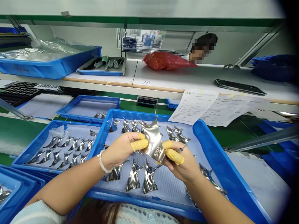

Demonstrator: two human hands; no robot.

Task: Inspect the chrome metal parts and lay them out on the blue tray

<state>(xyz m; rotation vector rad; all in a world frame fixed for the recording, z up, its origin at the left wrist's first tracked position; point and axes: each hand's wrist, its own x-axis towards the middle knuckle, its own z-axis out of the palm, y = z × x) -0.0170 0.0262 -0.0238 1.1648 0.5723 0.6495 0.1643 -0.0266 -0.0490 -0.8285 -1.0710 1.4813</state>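
Note:
My left hand (120, 149) and my right hand (182, 165) together pinch a curved, mirror-polished metal piece (154, 143) with script lettering on its face. Yellow finger cots (174, 157) cover several of my fingertips. A white bead bracelet (102, 161) circles my left wrist. Just below my hands, similar shiny pieces (134, 180) lie on blue-grey lining in a blue plastic tray (140, 114). More of them stand in rows in a second blue tray (38, 141) to the left.
Printed paper sheets (193, 105) lie beyond the trays, with another blue tray (88, 107) at the back left. On the white shelf above are a red bag (165, 61), a dark phone-shaped slab (240, 87) and a tray of tools (101, 67). A co-worker's head (203, 46) shows behind.

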